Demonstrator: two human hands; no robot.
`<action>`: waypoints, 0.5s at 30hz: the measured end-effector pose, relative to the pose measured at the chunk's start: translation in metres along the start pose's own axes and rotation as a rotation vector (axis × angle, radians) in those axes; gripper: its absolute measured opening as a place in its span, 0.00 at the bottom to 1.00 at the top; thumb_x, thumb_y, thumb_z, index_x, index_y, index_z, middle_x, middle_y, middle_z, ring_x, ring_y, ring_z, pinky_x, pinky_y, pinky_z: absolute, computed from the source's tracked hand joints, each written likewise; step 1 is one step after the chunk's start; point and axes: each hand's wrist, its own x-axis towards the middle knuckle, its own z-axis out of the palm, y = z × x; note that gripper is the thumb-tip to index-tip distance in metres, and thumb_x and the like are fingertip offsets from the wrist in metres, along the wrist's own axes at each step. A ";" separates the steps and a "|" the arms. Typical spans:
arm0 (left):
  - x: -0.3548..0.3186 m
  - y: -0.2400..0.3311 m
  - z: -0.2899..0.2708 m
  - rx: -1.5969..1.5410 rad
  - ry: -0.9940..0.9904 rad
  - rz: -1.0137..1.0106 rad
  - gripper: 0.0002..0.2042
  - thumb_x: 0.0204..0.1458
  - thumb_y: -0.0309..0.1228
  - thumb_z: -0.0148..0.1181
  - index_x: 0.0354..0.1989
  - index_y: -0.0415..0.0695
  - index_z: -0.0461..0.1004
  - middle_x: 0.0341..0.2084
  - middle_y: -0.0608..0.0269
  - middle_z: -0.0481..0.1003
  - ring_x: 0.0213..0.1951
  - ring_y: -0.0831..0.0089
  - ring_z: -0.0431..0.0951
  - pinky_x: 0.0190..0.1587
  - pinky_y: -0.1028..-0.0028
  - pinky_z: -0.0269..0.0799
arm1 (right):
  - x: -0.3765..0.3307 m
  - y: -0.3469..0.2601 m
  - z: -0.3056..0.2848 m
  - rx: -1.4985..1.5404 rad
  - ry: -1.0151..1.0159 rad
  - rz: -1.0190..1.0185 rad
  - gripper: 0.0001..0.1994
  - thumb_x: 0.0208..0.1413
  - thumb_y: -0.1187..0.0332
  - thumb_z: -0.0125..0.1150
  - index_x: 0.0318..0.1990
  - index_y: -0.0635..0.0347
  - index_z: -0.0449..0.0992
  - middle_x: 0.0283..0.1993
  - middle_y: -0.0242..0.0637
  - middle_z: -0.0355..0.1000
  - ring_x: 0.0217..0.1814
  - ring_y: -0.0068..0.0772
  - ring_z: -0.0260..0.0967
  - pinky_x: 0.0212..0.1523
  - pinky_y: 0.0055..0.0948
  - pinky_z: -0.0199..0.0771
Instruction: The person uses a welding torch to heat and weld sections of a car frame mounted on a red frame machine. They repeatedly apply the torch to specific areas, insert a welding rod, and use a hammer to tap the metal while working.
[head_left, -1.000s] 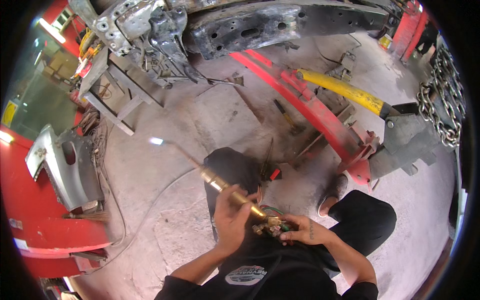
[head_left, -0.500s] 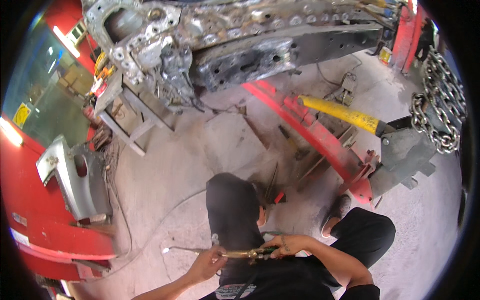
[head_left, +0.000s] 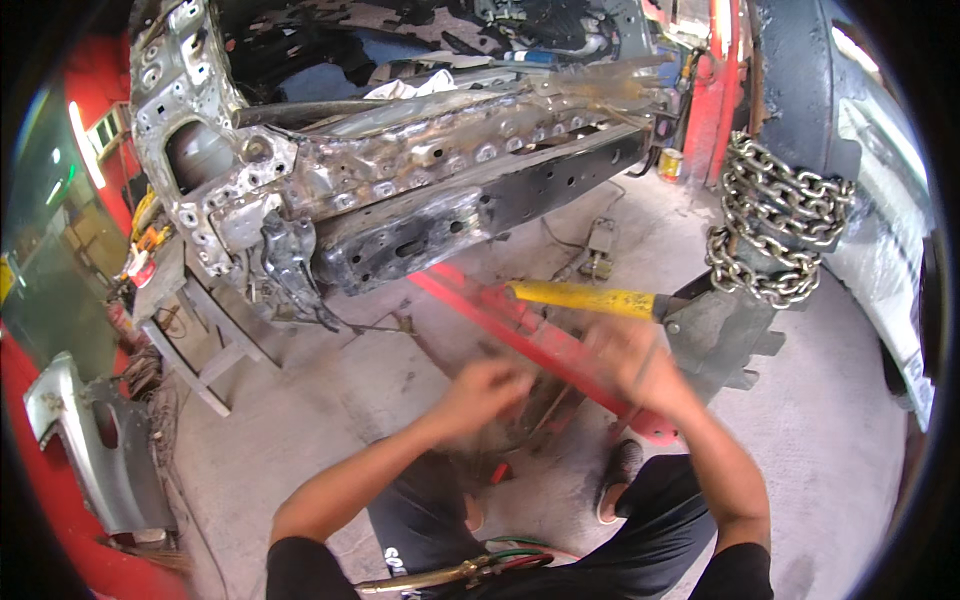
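Observation:
Both hands are raised off my lap and smeared by motion. My left hand (head_left: 488,392) hovers in front of my knees, near the lower side of a slanting red steel beam (head_left: 545,345). My right hand (head_left: 630,355) is over that beam, just below a yellow bar (head_left: 590,298); whether it touches either is unclear. Their fingers are too blurred to read, and no held thing can be made out. Across my lap lies a brass gas torch (head_left: 435,577), with green and red hoses (head_left: 525,552) at its right end. Neither hand is on it.
A stripped car body front (head_left: 370,170) with a black crossmember (head_left: 470,215) stands ahead. A heavy chain (head_left: 775,220) wraps a post at right. At left are a grey metal stand (head_left: 215,360) and a silver fender (head_left: 90,450). A pedal-like box (head_left: 598,248) sits on the floor.
Both hands have let go of the torch and moved up and forward; it now rests on my lap. The view has tilted up and turned right, showing more of the car.

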 end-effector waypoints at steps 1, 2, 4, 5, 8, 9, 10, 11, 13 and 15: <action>0.039 0.024 0.004 -0.204 0.019 0.030 0.19 0.69 0.43 0.59 0.53 0.39 0.79 0.34 0.63 0.82 0.38 0.72 0.83 0.42 0.67 0.80 | 0.017 0.005 -0.030 -0.105 0.225 0.003 0.18 0.67 0.63 0.59 0.55 0.70 0.79 0.45 0.51 0.81 0.46 0.40 0.78 0.51 0.37 0.76; 0.082 0.024 -0.002 -0.259 0.077 0.140 0.24 0.68 0.45 0.61 0.61 0.38 0.74 0.41 0.60 0.82 0.43 0.66 0.84 0.49 0.65 0.80 | 0.042 -0.006 -0.058 -0.218 0.400 -0.105 0.18 0.67 0.65 0.60 0.56 0.71 0.79 0.46 0.52 0.81 0.46 0.40 0.78 0.50 0.37 0.76; 0.139 0.072 0.004 -0.823 0.049 0.141 0.25 0.66 0.44 0.63 0.63 0.39 0.70 0.48 0.57 0.78 0.45 0.64 0.83 0.48 0.63 0.82 | 0.089 -0.036 -0.100 -0.250 0.626 -0.300 0.17 0.68 0.68 0.59 0.59 0.69 0.77 0.49 0.54 0.81 0.47 0.44 0.80 0.51 0.40 0.77; 0.172 0.087 0.002 -0.880 0.037 0.257 0.28 0.67 0.45 0.61 0.68 0.38 0.66 0.55 0.51 0.75 0.52 0.57 0.81 0.55 0.58 0.79 | 0.111 -0.044 -0.119 -0.366 0.672 -0.372 0.18 0.68 0.67 0.60 0.60 0.69 0.77 0.49 0.55 0.80 0.45 0.44 0.80 0.50 0.40 0.78; 0.240 0.149 0.017 -1.139 0.030 0.404 0.28 0.69 0.44 0.57 0.69 0.38 0.64 0.64 0.47 0.70 0.64 0.49 0.73 0.67 0.47 0.70 | 0.150 -0.050 -0.162 -0.587 0.689 -0.421 0.19 0.68 0.67 0.61 0.60 0.69 0.77 0.47 0.56 0.81 0.40 0.45 0.81 0.47 0.39 0.78; 0.255 0.162 0.016 -1.198 -0.005 0.460 0.27 0.69 0.44 0.57 0.68 0.38 0.64 0.63 0.48 0.71 0.65 0.50 0.72 0.67 0.47 0.69 | 0.161 -0.052 -0.166 -0.615 0.668 -0.425 0.18 0.68 0.67 0.61 0.60 0.69 0.78 0.45 0.56 0.81 0.38 0.45 0.81 0.46 0.39 0.79; 0.268 0.173 0.012 -1.252 -0.038 0.518 0.26 0.69 0.43 0.57 0.67 0.38 0.65 0.62 0.49 0.71 0.65 0.50 0.71 0.68 0.47 0.69 | 0.171 -0.054 -0.169 -0.620 0.633 -0.413 0.18 0.67 0.67 0.61 0.59 0.69 0.78 0.43 0.55 0.81 0.37 0.45 0.81 0.46 0.39 0.79; 0.280 0.181 0.014 -1.312 -0.074 0.570 0.25 0.69 0.43 0.56 0.66 0.39 0.66 0.61 0.50 0.72 0.66 0.50 0.71 0.69 0.46 0.68 | 0.176 -0.054 -0.175 -0.629 0.596 -0.392 0.17 0.67 0.67 0.61 0.57 0.69 0.79 0.40 0.55 0.81 0.36 0.44 0.81 0.45 0.39 0.79; 0.297 0.194 0.013 -1.358 -0.146 0.677 0.23 0.70 0.43 0.55 0.65 0.40 0.67 0.60 0.51 0.73 0.66 0.51 0.71 0.69 0.46 0.67 | 0.177 -0.061 -0.171 -0.612 0.547 -0.320 0.15 0.65 0.69 0.63 0.52 0.71 0.82 0.34 0.54 0.81 0.35 0.40 0.81 0.42 0.37 0.79; 0.304 0.198 0.011 -1.398 -0.165 0.749 0.20 0.70 0.42 0.55 0.62 0.42 0.69 0.58 0.55 0.75 0.63 0.56 0.72 0.69 0.46 0.68 | 0.177 -0.070 -0.162 -0.538 0.540 -0.303 0.15 0.65 0.69 0.63 0.52 0.72 0.82 0.34 0.54 0.81 0.34 0.38 0.81 0.40 0.36 0.78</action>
